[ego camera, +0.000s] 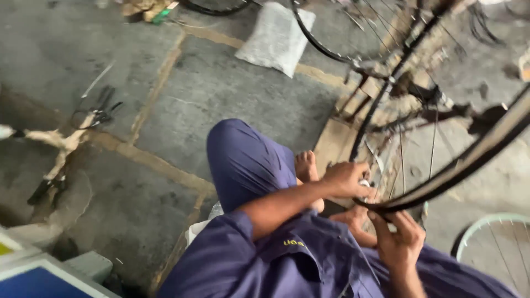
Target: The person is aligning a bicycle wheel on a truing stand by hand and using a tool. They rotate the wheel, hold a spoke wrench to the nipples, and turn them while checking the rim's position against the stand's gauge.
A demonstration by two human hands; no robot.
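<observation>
On workshop floor | left hand (345, 179) pinches tyre (469, 160) at rim, right hand (400, 240) grips it below | tyre partly seated; wheel's far arc out of view

Cracked grey concrete floor (232, 94), strewn with a white sack (274, 38), black pliers (99, 113) and crumpled rags (61, 144).

Spokes (402, 160) and rim (469, 160) ahead
</observation>
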